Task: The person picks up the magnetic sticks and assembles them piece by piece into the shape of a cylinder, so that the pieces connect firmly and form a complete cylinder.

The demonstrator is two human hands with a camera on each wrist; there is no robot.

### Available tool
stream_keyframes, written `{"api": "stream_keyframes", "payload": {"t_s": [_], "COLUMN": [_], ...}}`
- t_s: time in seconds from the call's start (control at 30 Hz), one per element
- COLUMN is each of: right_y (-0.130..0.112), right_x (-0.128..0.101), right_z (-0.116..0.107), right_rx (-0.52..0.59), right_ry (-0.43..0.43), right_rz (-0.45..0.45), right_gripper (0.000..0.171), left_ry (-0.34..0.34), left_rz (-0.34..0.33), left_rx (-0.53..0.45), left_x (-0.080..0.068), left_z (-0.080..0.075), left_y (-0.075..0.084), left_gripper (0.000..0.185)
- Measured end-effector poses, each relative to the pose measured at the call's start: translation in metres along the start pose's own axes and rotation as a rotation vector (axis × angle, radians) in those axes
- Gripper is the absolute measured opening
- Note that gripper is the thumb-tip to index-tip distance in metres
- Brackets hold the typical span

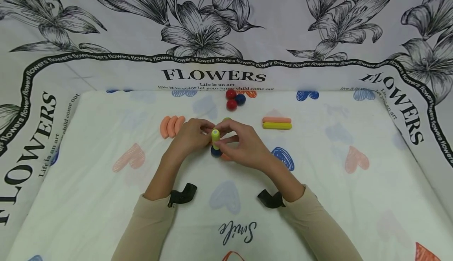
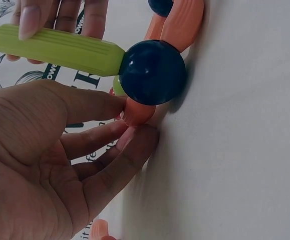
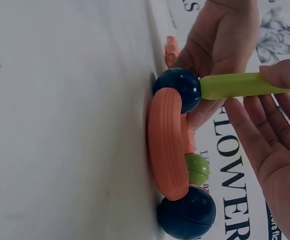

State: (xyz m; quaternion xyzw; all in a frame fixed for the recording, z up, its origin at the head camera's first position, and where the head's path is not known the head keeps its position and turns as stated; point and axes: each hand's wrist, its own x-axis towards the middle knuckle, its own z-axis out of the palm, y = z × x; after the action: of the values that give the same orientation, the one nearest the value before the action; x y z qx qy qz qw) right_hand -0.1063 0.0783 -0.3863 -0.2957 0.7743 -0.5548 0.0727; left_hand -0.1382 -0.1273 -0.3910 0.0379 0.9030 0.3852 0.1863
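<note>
A heart-printed sheet (image 1: 106,214) covers the bench, with three spare orange curved pieces (image 1: 172,126) lying at left. At centre the left hand (image 1: 191,135) pinches an orange piece low on the half-built toy, and the right hand (image 1: 244,143) pinches the upright green stick (image 1: 215,137) on the dark blue ball (image 1: 216,152). Two straight sticks (image 1: 277,123) and three balls (image 1: 235,98) lie unused, so I judge much is left.

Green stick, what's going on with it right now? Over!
Right hand pinches green stick upright on dark blue ball. Left hand holds orange curved piece below. Nothing blocking.
</note>
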Motion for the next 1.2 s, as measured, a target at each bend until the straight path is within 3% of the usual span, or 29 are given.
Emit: {"api": "stream_keyframes", "payload": {"t_s": [0.63,0.83,1.2], "right_y": [-0.002,-0.004,-0.011], "right_x": [-0.001,-0.005,-0.011], "right_z": [-0.014,-0.035,-0.064], "right_rx": [-0.075,-0.164,-0.31], "right_ry": [-0.021,0.039,0.141], "right_rz": [-0.025,-0.025,0.059], "right_gripper": [0.034,0.035,0.03], "left_ry": [-0.001,0.003,-0.015], "left_rz": [-0.009,-0.034,-0.071], "left_rx": [0.011,-0.021,-0.033], "left_x": [-0.002,-0.004,-0.002], "left_z": [0.0,0.001,0.001], "left_y": [0.005,0.007,0.008], "left_gripper": [0.034,0.039,0.036]}}
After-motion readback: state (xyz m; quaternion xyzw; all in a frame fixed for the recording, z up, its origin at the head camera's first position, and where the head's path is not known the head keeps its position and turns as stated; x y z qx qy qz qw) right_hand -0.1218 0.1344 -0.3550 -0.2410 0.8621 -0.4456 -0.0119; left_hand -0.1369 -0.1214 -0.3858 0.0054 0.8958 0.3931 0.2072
